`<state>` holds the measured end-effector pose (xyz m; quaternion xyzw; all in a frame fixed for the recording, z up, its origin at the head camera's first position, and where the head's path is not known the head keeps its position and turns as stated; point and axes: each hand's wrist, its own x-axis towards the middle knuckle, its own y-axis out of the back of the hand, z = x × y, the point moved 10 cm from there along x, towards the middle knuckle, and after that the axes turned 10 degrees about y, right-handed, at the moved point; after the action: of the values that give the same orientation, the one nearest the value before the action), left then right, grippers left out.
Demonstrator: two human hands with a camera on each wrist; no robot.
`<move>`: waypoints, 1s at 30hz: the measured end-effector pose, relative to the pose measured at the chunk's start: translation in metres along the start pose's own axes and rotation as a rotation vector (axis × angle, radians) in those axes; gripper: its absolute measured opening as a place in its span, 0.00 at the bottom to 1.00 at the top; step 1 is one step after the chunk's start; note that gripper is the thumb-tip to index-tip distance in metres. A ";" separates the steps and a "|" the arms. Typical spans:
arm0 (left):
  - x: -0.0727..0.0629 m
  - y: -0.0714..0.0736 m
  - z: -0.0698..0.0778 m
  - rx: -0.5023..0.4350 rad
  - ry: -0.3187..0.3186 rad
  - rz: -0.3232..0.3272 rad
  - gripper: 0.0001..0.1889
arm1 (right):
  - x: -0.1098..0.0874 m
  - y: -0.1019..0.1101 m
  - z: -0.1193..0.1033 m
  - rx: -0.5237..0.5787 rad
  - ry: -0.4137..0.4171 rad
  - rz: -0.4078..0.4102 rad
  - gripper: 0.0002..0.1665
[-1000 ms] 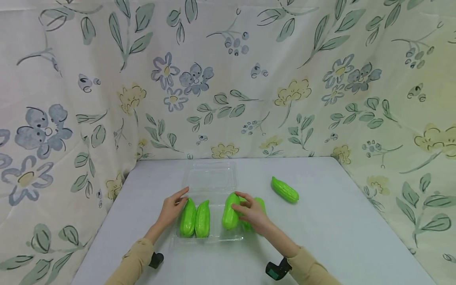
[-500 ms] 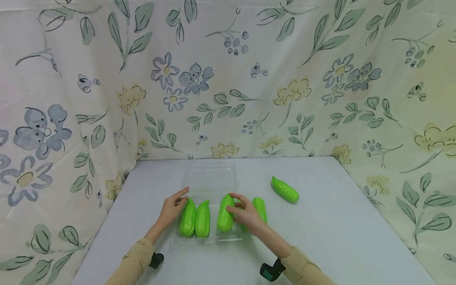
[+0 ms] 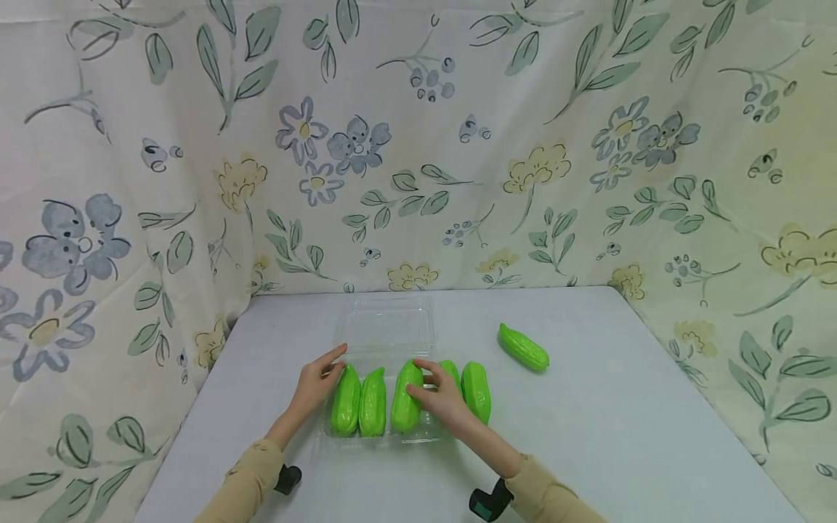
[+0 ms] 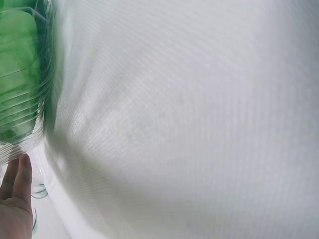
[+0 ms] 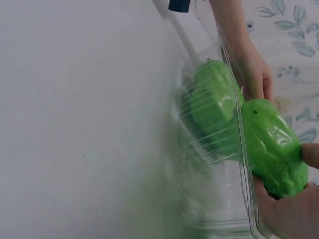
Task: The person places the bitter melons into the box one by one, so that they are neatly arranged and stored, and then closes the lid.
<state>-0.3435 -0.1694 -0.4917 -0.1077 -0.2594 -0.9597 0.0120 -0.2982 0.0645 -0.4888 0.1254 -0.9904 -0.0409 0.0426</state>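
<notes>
A clear plastic clamshell box (image 3: 418,439) lies on the table with its lid folded back. Inside, at the left, two green bitter melons (image 3: 373,403) lie side by side. My right hand (image 3: 446,401) grips another bitter melon (image 3: 407,398) between thumb and fingers; in the right wrist view this bitter melon (image 5: 276,144) is tilted above the box rim. The left hand (image 3: 312,383) touches the box's left rear corner, and its fingers (image 4: 22,179) look straight in the left wrist view. Whether the left thumb presses the box wall is hard to tell.
Two bitter melons (image 3: 476,392) lie to the right, one partly hidden behind my right hand. Farther back right is a separate bitter melon (image 3: 523,349). The open lid (image 3: 387,323) extends behind the box, toward a floral curtain (image 3: 418,218) at the table's far edge.
My right hand has carried its bitter melon leftward, closer to the two in the box, and lowered it slightly. More of the melons at right now shows. The left hand has stayed put.
</notes>
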 end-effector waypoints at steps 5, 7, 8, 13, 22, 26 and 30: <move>0.000 0.000 -0.002 -0.010 -0.003 -0.003 0.21 | -0.001 -0.001 -0.004 -0.015 0.016 0.021 0.33; 0.000 0.000 -0.003 -0.010 -0.002 -0.003 0.20 | -0.001 -0.001 -0.006 -0.025 0.031 0.023 0.33; 0.000 0.000 -0.003 -0.009 0.001 -0.002 0.20 | -0.001 -0.002 -0.006 -0.033 0.040 0.024 0.33; 0.000 0.000 0.000 0.001 0.003 0.003 0.21 | 0.001 -0.003 -0.008 -0.075 0.085 0.029 0.33; -0.001 0.000 0.001 0.001 -0.010 0.003 0.21 | 0.002 -0.009 -0.007 -0.193 0.181 0.042 0.31; -0.001 0.000 0.000 0.005 -0.014 0.008 0.21 | 0.002 -0.011 -0.005 -0.199 0.153 0.043 0.31; 0.000 0.000 -0.001 -0.004 -0.011 0.007 0.21 | 0.003 -0.014 -0.004 -0.226 0.162 0.039 0.31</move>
<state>-0.3435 -0.1696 -0.4925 -0.1140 -0.2573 -0.9595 0.0139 -0.2974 0.0499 -0.4857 0.1034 -0.9750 -0.1409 0.1371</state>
